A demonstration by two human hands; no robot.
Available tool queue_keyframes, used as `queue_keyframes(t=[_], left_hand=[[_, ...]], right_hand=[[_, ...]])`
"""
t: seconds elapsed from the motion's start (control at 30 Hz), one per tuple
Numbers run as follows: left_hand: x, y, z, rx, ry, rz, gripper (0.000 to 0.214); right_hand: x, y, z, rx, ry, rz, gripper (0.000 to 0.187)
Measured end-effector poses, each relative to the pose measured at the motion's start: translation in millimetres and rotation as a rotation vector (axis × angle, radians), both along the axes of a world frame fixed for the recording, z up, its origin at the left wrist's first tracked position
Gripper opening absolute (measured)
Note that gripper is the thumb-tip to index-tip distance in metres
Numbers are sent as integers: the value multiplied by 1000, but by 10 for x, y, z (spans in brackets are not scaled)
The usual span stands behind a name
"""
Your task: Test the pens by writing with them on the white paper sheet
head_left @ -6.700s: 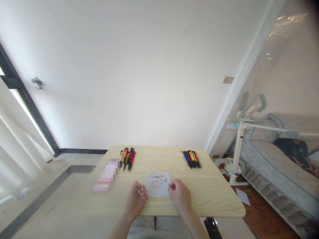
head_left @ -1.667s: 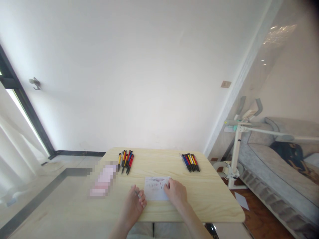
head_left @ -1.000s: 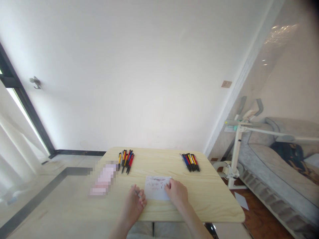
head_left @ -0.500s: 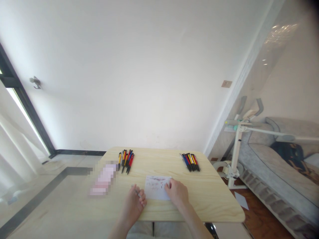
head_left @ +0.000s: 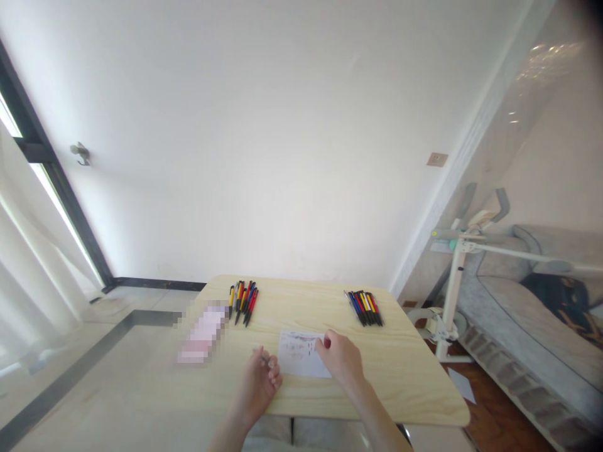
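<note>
A white sheet of paper (head_left: 301,367) with small reddish and dark marks lies flat near the front middle of the table. Beside its left edge is my left hand (head_left: 261,380), fingers curled round a thin grey stick, perhaps a pen (head_left: 265,360); most of it is hidden by the fingers. My right hand (head_left: 343,359) is over the paper's upper right corner. Its thumb and forefinger come together in a pinch there; whether anything is between them is too small to make out.
Several coloured pens (head_left: 244,302) lie in a group at the table's back left, and several more pens (head_left: 363,307) at the back right. A blurred pink patch (head_left: 202,336) covers the left side. Right of the table (head_left: 400,376) stands an exercise machine (head_left: 452,282) before a grey sofa (head_left: 509,301).
The whole view has shifted slightly to the right. My right hand's fingers have drawn a little up and closer into a pinch at the paper's corner. The left hand keeps its grip.
</note>
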State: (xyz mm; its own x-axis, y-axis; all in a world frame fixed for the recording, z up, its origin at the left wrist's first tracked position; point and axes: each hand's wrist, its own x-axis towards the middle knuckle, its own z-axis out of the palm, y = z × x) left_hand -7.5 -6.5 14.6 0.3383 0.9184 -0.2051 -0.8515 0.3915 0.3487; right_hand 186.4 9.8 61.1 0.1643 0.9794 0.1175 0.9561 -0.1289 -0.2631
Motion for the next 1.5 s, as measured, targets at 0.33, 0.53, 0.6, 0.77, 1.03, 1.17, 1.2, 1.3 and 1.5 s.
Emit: queue_keyframes(t=[0.33, 0.53, 0.6, 0.77, 1.03, 1.17, 1.2, 1.3, 1.5], left_hand=[[27, 21, -69, -15, 59, 31, 23], [35, 6, -106, 11, 90, 25, 22], [35, 2, -115, 10, 101, 36, 20], [47, -12, -149, 37, 148, 58, 21], [72, -12, -177, 76, 192, 76, 21], [73, -14, -181, 106, 203, 59, 21], [73, -13, -186, 105, 205, 59, 21], [72, -9, -194, 97, 209, 67, 20], [73, -17, -163, 129, 221, 63, 20]], right_hand=[[-203, -171, 402, 155, 209, 207, 22], [-351, -334, 591, 230, 221, 432, 11], [-400, -364, 592, 246, 197, 479, 6], [-479, -386, 551, 226, 116, 531, 6], [-504, -401, 495, 200, 70, 545, 7], [-503, -400, 460, 188, 46, 536, 7], [-503, -399, 453, 186, 42, 533, 8], [-503, -399, 439, 182, 30, 529, 9], [-503, -414, 441, 190, 10, 522, 10]])
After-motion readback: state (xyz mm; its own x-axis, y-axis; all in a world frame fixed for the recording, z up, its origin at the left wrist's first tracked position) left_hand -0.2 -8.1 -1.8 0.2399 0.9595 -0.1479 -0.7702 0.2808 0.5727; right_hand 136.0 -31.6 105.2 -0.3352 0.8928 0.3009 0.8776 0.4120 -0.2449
